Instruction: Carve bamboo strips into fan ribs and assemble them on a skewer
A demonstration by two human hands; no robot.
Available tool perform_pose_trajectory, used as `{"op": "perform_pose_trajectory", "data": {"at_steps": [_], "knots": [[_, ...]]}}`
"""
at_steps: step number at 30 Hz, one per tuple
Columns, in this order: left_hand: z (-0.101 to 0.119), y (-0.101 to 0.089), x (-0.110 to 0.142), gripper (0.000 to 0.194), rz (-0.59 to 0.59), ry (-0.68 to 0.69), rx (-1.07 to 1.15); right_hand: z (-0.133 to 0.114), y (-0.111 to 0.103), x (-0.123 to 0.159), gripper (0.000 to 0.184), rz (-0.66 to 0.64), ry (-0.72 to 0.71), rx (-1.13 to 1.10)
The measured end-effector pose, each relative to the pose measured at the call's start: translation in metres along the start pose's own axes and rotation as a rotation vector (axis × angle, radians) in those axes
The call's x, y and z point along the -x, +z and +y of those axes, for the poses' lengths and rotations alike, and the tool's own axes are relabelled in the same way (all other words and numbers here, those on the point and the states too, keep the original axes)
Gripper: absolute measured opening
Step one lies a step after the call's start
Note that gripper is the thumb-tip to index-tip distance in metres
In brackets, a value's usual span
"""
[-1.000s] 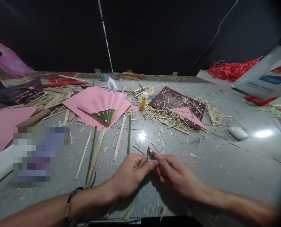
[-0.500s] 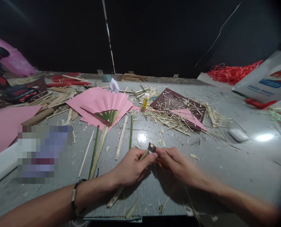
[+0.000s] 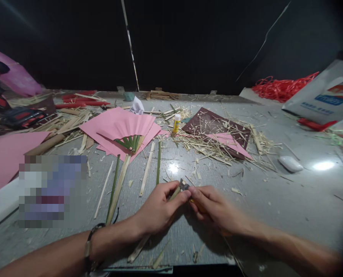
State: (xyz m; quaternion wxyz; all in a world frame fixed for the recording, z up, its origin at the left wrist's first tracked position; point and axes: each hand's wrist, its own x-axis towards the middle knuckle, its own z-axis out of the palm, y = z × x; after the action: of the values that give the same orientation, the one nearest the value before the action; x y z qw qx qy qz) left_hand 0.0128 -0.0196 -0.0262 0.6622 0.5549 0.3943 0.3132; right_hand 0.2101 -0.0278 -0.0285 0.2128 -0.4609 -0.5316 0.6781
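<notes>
Fingers and thumb of my left hand (image 3: 160, 211) are closed around a bamboo strip (image 3: 175, 192), whose lower end appears to come out below the palm. My right hand (image 3: 216, 208) grips a utility knife (image 3: 199, 206) with a yellow-orange handle. Its dark metal head lies against the upper end of the strip, by my left thumb. The exact contact of the edge is too small to make out. Beyond my hands lie a pale bamboo strip (image 3: 146, 169) and a green one (image 3: 159, 163). A pink paper fan (image 3: 128, 125) with green ribs rests on pink sheets.
A glue stick (image 3: 176, 125) stands upright past my hands. Bamboo shavings cover a dark red board (image 3: 210, 125). A white computer mouse (image 3: 290, 164) and a large labelled bag (image 3: 323, 92) are on the right. A cordless drill (image 3: 23, 116) sits at far left.
Both hands have dropped slightly, and my right hand has tilted, showing more of the knife's handle. The knife's head stays at the strip's end. The view has shifted slightly.
</notes>
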Motion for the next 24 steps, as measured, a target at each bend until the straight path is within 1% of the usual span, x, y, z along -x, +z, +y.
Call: {"op": "perform_pose_trajectory", "data": {"at_steps": [2, 4, 7, 10, 16, 18, 21, 22, 24], "knots": [[-0.001, 0.001, -0.001, 0.036, 0.057, 0.059, -0.050, 0.004, 0.005, -0.001, 0.061, 0.103, -0.085, 0.077], [-0.001, 0.003, 0.000, 0.036, 0.076, 0.062, -0.083, 0.008, 0.010, -0.001, 0.060, 0.163, -0.142, 0.114], [-0.002, 0.004, 0.000, 0.038, 0.097, 0.055, -0.106, 0.011, 0.017, -0.001, 0.056, 0.195, -0.153, 0.107], [-0.003, 0.005, 0.001, 0.039, 0.114, 0.056, -0.082, 0.009, 0.020, 0.000, 0.053, 0.215, -0.153, 0.114], [-0.008, 0.007, 0.003, 0.040, 0.160, 0.051, -0.077, -0.002, 0.023, -0.001, 0.049, 0.260, -0.229, 0.256], [-0.011, 0.008, 0.003, 0.041, 0.190, 0.048, -0.053, -0.004, 0.025, -0.004, 0.049, 0.297, -0.251, 0.277], [-0.014, 0.010, 0.002, 0.043, 0.222, 0.064, 0.015, -0.005, 0.029, -0.009, 0.052, 0.332, -0.275, 0.198], [-0.014, 0.011, 0.001, 0.044, 0.222, 0.064, 0.041, -0.005, 0.029, -0.011, 0.053, 0.317, -0.267, 0.124], [-0.013, 0.010, 0.002, 0.044, 0.185, 0.029, 0.099, -0.005, 0.027, -0.014, 0.057, 0.262, -0.220, -0.086]]}}
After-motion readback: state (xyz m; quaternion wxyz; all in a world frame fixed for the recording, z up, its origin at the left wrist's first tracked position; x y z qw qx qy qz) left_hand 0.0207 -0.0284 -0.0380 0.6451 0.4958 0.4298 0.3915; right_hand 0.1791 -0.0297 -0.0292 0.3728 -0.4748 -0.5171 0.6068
